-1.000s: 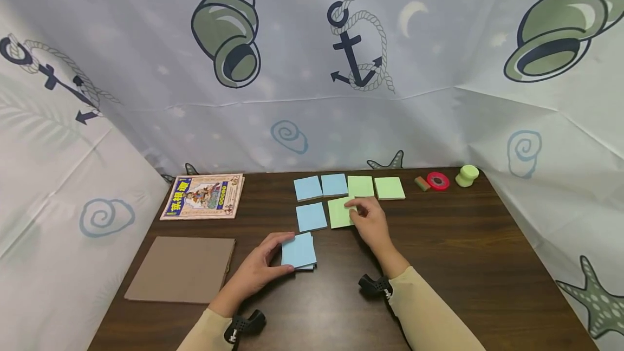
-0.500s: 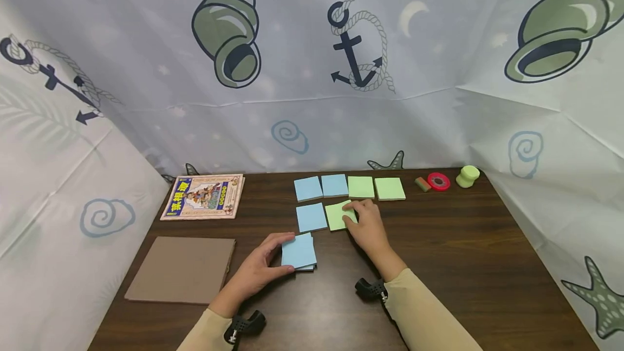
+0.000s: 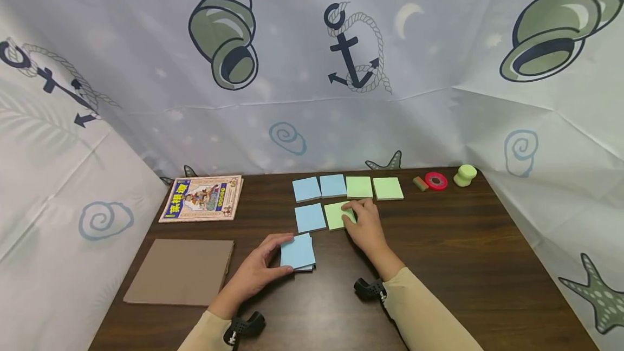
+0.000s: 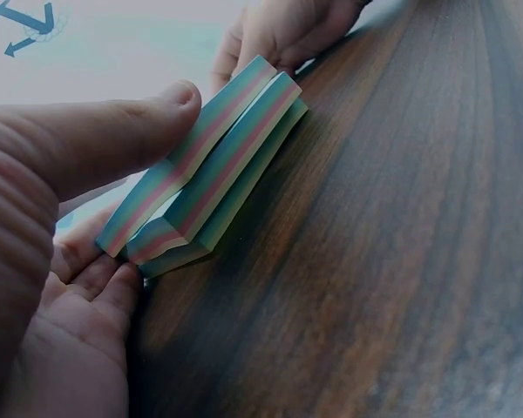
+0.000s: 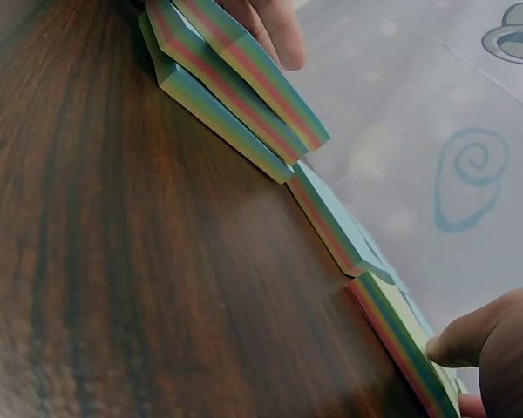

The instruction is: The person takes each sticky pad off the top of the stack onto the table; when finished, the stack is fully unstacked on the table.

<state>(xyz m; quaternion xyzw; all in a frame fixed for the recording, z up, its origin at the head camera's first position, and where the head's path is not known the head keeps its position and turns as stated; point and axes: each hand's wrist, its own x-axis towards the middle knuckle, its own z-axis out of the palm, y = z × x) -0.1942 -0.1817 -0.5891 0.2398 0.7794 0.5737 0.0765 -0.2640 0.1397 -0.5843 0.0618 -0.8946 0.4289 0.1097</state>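
Note:
In the head view my left hand (image 3: 260, 268) grips a stack of blue sticky note pads (image 3: 298, 251), thumb on the near side and fingers on the far side. The left wrist view shows striped edges on the stacked pads (image 4: 213, 165), the upper ones set askew. My right hand (image 3: 366, 226) pinches the right part of a green sticky note pad (image 3: 335, 215), which lies just right of a single blue pad (image 3: 310, 218). Behind these, a row holds two blue pads (image 3: 307, 189) and two green pads (image 3: 359, 187). Fingers cover the pinched pad's right edge.
At the back right stand a small brown-and-green block (image 3: 420, 183), a red round item (image 3: 436, 181) and a pale green knob-shaped item (image 3: 465, 175). On the left lie booklets with a printed cover (image 3: 203, 199) and a brown board (image 3: 180, 271). A patterned curtain (image 3: 302, 69) borders the table.
My right hand has drawn the green pad slightly left and toward me, away from the back row and closer to the blue pad. My left hand has stayed on its stack.

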